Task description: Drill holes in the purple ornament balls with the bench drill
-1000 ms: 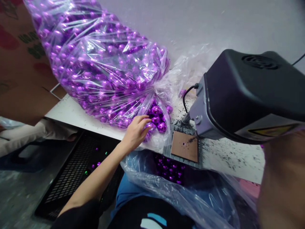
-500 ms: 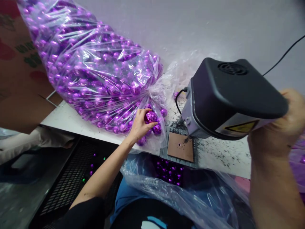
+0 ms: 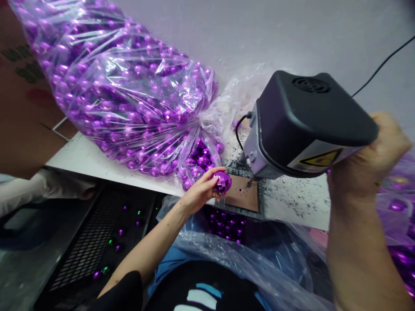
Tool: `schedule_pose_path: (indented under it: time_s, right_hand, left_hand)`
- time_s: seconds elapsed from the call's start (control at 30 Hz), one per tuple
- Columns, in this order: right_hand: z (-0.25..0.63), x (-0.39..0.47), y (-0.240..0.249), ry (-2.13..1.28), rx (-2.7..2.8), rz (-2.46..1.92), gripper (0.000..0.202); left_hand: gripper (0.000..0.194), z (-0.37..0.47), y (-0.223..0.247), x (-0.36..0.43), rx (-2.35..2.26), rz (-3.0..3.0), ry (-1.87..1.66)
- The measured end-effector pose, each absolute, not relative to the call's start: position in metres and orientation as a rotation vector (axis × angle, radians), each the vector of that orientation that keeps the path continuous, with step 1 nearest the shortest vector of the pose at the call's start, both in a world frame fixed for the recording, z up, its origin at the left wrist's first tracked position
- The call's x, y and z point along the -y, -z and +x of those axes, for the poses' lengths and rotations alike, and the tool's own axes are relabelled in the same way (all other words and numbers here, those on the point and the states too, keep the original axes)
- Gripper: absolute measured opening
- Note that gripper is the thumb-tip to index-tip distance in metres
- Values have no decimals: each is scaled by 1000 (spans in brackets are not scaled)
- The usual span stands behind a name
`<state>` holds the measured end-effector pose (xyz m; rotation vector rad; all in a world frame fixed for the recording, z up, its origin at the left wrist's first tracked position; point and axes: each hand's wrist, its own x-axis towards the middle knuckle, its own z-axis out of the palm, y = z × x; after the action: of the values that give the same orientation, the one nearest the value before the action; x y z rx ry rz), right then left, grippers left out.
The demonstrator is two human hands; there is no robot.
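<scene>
My left hand (image 3: pixel 201 191) holds a purple faceted ball (image 3: pixel 221 181) just left of the brown pad (image 3: pixel 242 199) under the machine head. My right hand (image 3: pixel 368 162) grips the rear right end of the black and grey machine head (image 3: pixel 304 121), fingers closed around it. A large clear plastic bag of purple balls (image 3: pixel 116 86) lies on the white table (image 3: pixel 106 160), its open mouth facing the pad, with several balls spilling there.
A second clear bag (image 3: pixel 233 242) with purple balls hangs below the table edge at my lap. A black perforated crate (image 3: pixel 94 242) sits on the floor at left. Brown cardboard (image 3: pixel 19 108) stands at far left. Black dust covers the table near the pad.
My left hand took one purple ball out of the bag's mouth and carried it right toward the brown pad. My right hand came into view gripping the machine head.
</scene>
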<state>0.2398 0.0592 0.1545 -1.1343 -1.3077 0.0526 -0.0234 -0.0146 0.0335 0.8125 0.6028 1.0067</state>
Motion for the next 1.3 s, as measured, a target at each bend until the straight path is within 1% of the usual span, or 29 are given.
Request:
schedule_pose_path:
  time_s: [0.13, 0.37, 0.5, 0.63, 0.8, 0.9, 0.97, 1.03, 1.13, 1.3]
  right_hand:
    - [236, -57, -156, -51, 1305, -1120, 49]
    - [234, -55, -157, -58, 1266, -1108, 47]
    - [233, -55, -156, -74, 1264, -1104, 43]
    - [232, -55, -156, -74, 1253, -1114, 41]
    - [233, -54, -157, -31, 1299, -1145, 52]
    - [233, -53, -158, -16, 1333, -1142, 59]
    - [233, -53, -158, -19, 1349, -1143, 62]
    - [234, -52, -159, -34, 1361, -1151, 63]
    - [235, -52, -159, -38, 1374, -1168, 62]
    - [236, -52, -159, -37, 1391, -1160, 59]
  left_hand:
    - [52, -17, -31, 17, -571, 793, -962]
    - [49, -7, -28, 21, -911, 1078, -1081]
    - [46, -7, -23, 21, -944, 1131, -1087]
    - [48, -5, -20, 24, -889, 1219, -987]
    - [51, 6, -11, 17, -860, 1202, -800]
    - [55, 10, -2, 3, -901, 1017, -752]
    - [54, 10, 2, -6, -884, 898, -756]
    - [53, 8, 2, -12, -854, 849, -791]
    - [59, 6, -1, -13, -845, 874, -816]
    - [59, 12, 2, -10, -994, 1097, -831]
